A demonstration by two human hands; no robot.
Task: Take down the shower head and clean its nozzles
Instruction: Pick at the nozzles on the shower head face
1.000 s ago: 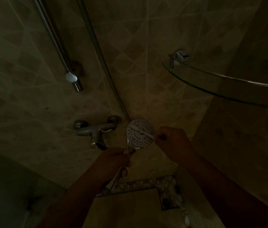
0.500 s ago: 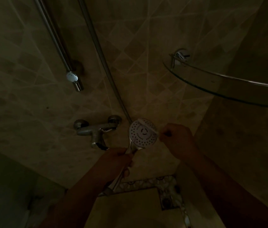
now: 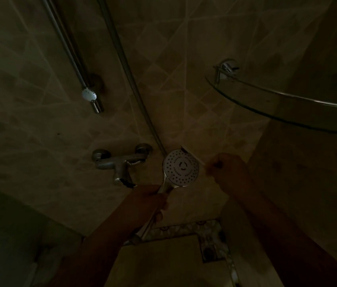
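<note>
A round chrome shower head (image 3: pixel 181 167) faces me, its white nozzle plate dotted with holes. My left hand (image 3: pixel 149 200) is wrapped around its handle just below the plate. My right hand (image 3: pixel 227 170) is a closed fist to the right of the head, a short gap away. It pinches a thin pale stick-like tool (image 3: pixel 201 163) whose tip shows just off the plate's right rim. The dim light hides what kind of tool it is.
The hose (image 3: pixel 126 67) runs up the tiled wall from behind the head. A mixer tap (image 3: pixel 120 162) sits left of the head, a slide rail (image 3: pixel 68 50) above it. A glass corner shelf (image 3: pixel 277 104) juts out at upper right. A floor drain (image 3: pixel 209 252) lies below.
The pale tool lay across the nozzle plate a second ago; my right hand has drawn it off to the right rim and beyond. My left hand still holds the handle.
</note>
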